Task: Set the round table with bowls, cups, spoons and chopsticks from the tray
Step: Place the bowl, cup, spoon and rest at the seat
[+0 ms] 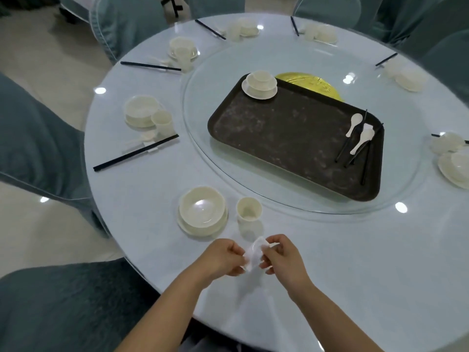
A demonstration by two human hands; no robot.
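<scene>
Over table edge | left hand and right hand fingers pinch white wrapper, perhaps a packed spoon

Right-edge bowl partly cropped.

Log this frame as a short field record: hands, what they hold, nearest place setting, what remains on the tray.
left hand: pinches a small white item, identity unclear
right hand: pinches the same item
nearest setting: bowl on saucer, cup beside it; no spoon or chopsticks there
tray: on the glass turntable, holds one stacked bowl set, two spoons, loose chopsticks
</scene>
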